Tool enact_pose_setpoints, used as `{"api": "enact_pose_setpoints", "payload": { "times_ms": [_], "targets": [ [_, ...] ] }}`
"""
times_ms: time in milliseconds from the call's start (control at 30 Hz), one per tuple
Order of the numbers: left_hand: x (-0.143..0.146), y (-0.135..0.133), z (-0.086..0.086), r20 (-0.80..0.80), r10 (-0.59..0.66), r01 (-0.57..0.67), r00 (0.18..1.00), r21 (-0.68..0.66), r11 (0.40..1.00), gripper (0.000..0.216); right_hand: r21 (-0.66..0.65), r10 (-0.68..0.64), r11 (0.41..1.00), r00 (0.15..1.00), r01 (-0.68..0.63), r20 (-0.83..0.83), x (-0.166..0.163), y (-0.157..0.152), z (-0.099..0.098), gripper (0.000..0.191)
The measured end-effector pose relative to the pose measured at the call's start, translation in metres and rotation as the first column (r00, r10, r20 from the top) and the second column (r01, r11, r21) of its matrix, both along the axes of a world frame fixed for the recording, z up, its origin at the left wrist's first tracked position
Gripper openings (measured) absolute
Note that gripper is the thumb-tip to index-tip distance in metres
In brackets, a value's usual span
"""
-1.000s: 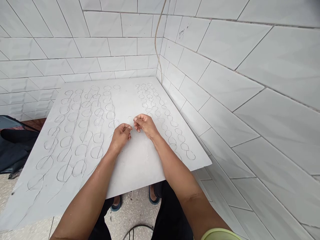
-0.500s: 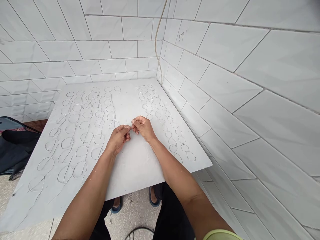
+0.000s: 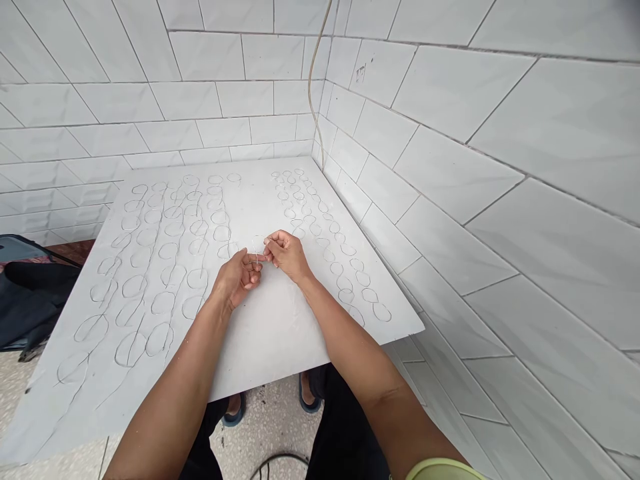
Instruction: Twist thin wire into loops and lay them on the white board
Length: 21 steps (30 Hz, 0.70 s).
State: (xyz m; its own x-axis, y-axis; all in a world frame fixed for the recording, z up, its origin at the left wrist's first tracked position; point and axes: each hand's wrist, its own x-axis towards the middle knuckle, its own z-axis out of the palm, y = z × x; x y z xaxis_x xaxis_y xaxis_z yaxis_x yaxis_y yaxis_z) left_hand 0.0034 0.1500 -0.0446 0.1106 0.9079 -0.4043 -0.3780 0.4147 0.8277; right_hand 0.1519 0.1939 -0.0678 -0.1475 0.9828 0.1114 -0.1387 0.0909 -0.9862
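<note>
Now, strand [image 3: 257, 258] is pinched by right hand [image 3: 286, 255], laid across left hand's [image 3: 239, 275] forefinger; left grip cannot be told. Wall mark [image 3: 361, 73] too small to be read.

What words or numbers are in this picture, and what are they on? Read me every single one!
There are no words, labels or numbers that I can read.
Dark mark on a wall tile: too small and blurred to tell if it is writing.
The loops on the board are round like zeros, but I see no writing there.
</note>
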Motion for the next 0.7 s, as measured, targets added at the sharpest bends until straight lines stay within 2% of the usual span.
{"api": "enact_pose_setpoints", "payload": {
  "times_ms": [233,367,533,700],
  "targets": [
    [0.014,-0.006,0.005,-0.098,0.172,-0.168,0.98,0.053,0.984,0.017,-0.015,0.011,1.0,1.0,-0.011,0.01,-0.004,0.0,-0.004,0.017],
    [0.018,-0.008,0.002,-0.114,0.202,-0.189,0.973,0.115,0.975,0.02,-0.014,0.026,1.0,1.0,-0.026,-0.001,-0.008,-0.001,-0.007,0.018],
    [0.018,-0.008,-0.003,-0.125,0.173,-0.152,0.977,0.159,0.976,0.019,-0.023,0.036,0.999,0.999,-0.035,0.01,-0.008,-0.002,-0.006,0.016],
    [0.016,-0.006,-0.006,-0.209,0.121,-0.08,0.97,0.195,0.978,0.049,-0.015,0.009,1.0,0.999,-0.009,0.051,-0.002,-0.003,0.0,0.017]
  ]
}}
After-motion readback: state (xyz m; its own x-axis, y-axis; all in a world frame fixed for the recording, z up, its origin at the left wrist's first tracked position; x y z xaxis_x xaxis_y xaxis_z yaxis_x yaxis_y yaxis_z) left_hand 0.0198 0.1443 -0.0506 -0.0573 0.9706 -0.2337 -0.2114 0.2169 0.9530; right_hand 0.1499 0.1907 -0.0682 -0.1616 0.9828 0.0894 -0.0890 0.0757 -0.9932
